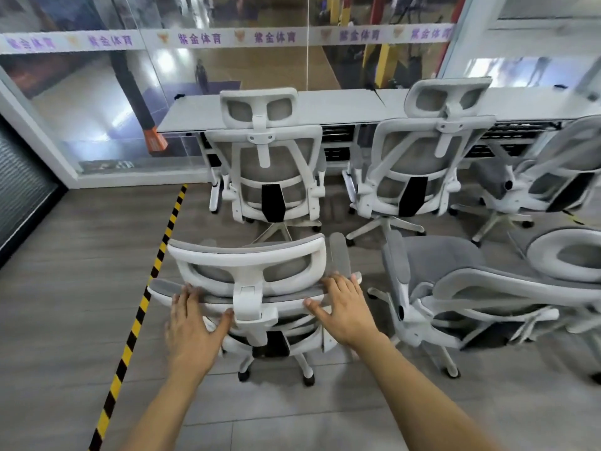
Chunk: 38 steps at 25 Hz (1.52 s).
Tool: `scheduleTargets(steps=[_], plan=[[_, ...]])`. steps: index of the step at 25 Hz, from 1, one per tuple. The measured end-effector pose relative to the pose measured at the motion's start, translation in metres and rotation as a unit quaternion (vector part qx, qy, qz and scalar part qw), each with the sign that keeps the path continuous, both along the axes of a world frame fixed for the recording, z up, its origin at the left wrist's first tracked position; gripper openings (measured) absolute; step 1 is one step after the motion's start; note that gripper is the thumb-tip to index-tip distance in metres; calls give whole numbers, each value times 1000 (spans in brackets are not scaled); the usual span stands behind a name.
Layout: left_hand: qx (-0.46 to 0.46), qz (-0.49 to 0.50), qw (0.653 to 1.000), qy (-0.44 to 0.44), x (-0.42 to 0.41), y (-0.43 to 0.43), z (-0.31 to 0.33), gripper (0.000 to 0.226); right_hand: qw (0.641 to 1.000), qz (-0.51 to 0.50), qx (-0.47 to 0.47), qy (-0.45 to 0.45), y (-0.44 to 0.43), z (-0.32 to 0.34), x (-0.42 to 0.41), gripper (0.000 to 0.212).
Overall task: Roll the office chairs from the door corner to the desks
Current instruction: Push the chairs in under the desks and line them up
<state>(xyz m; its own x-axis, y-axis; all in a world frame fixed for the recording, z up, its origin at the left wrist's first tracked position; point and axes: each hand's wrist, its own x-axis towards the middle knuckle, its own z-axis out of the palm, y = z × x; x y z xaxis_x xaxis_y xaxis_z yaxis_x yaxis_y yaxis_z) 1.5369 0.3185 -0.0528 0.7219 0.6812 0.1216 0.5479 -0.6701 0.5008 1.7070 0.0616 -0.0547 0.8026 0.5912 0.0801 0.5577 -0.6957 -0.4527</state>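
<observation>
A white-framed office chair (247, 265) with grey mesh stands right in front of me, its back toward me. My left hand (192, 323) grips the top edge of its backrest left of the headrest post. My right hand (344, 307) grips the same edge on the right. Beyond it, a second chair (270, 170) is tucked at the left white desk (341, 105). A third chair (419, 164) stands at the neighbouring desk (533, 102).
Another chair (455, 288) stands close on the right of mine, turned sideways, and a further one (546, 177) sits at the far right. A yellow-black floor stripe (140, 314) runs on the left. A glass wall (97, 109) backs the desks.
</observation>
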Motion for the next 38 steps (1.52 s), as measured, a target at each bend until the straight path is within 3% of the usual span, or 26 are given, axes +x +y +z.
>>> scheduleTargets(steps=[3, 6, 8, 10, 13, 15, 23, 38], plan=[[49, 26, 980, -190, 6, -56, 28, 46, 997, -51, 44, -44, -51, 5, 10, 45], [102, -140, 955, -239, 26, -136, 47, 34, 977, -155, 11, -145, -137, 17, 39, 42], [112, -260, 941, -183, 59, -178, 43, 39, 957, -230, -36, -173, -200, 25, 68, 47], [119, -299, 944, -74, 101, -207, 36, 47, 951, -252, -103, -150, -251, 26, 100, 55], [124, -232, 958, 109, 154, -233, 16, 56, 955, -208, -190, -89, -297, 10, 137, 54], [137, -158, 964, 165, 170, -238, 3, 58, 963, -164, -188, -98, -316, -5, 156, 48], [167, -35, 972, 162, 183, -255, -6, 40, 971, -83, -112, -195, -357, -19, 183, 35], [165, -32, 971, 167, 175, -262, -10, 40, 977, -74, -61, -189, -366, -25, 184, 24]])
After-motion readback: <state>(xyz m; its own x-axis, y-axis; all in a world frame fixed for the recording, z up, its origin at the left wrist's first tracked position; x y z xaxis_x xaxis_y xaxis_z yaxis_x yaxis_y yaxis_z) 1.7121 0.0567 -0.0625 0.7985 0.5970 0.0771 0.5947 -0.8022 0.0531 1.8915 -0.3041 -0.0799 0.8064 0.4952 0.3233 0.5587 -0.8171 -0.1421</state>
